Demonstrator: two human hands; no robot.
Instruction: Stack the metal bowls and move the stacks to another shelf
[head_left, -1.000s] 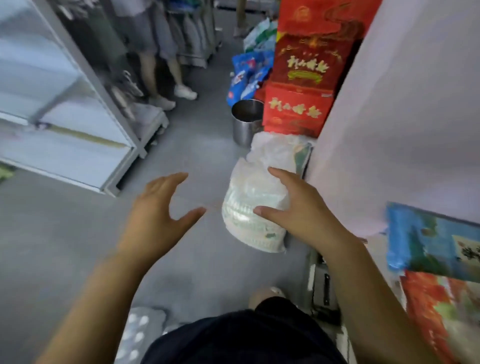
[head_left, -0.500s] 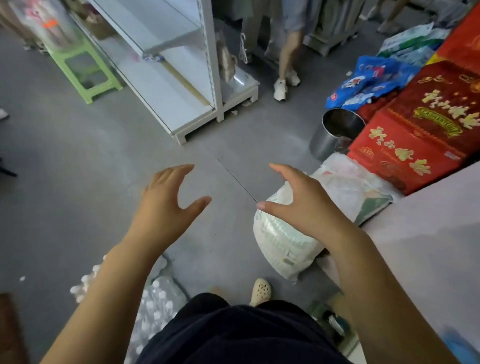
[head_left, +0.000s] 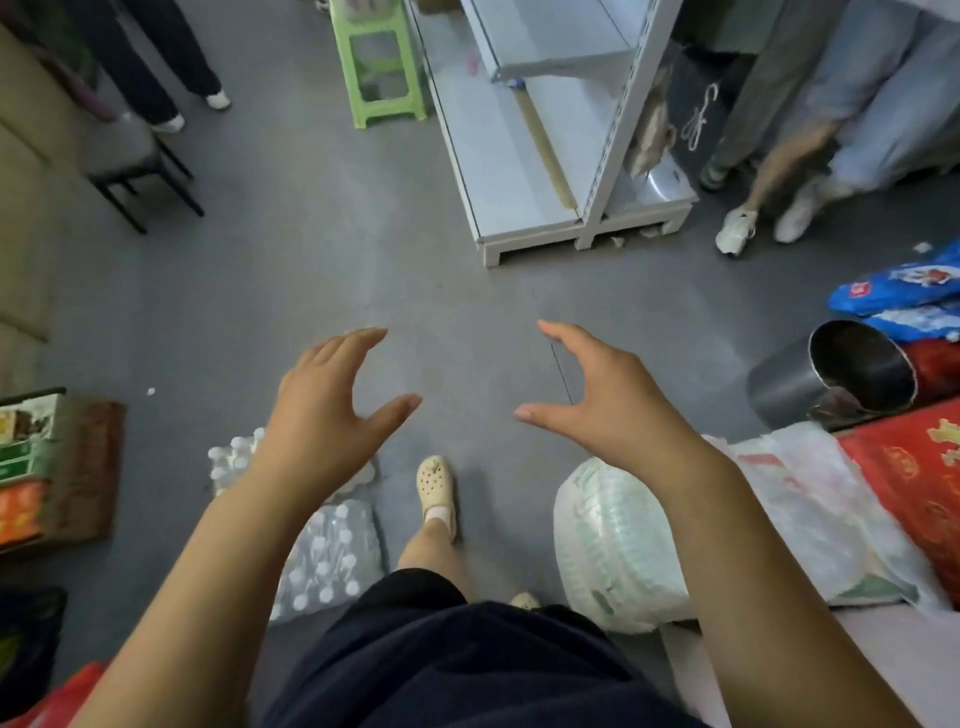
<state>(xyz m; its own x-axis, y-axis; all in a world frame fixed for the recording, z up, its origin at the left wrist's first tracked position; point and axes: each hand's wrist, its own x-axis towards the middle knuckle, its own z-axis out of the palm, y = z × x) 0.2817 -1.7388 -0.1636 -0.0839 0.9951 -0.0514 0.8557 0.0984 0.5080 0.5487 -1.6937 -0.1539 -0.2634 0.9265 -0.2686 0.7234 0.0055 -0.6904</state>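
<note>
Two bare hands hung in the air over the grey floor, on the camera's side of the white shelf unit and well apart from it. The left hand and the right hand faced each other with a gap between them. Each had its thumb spread and its fingers loosely bent, and neither held or touched anything.

The shelf unit stood on the floor with its boards bare. On its low base, at the right end behind the upright, lay a shiny rounded metal thing; whether it was a bowl could not be told. A green stool stood just beside the unit's left end, and a dark chair sat well to the left of that.

To the right of the unit, legs and pale shoes of other people showed, blurred. Nearer the camera from there, a metal pot lay tilted against red boxes, with blue bags just behind it. A white sack sat under the right forearm.

Well in front of the unit, the person's own foot in a pale clog was planted on the floor, with a wrapped pack of bottles just to its left.
</note>
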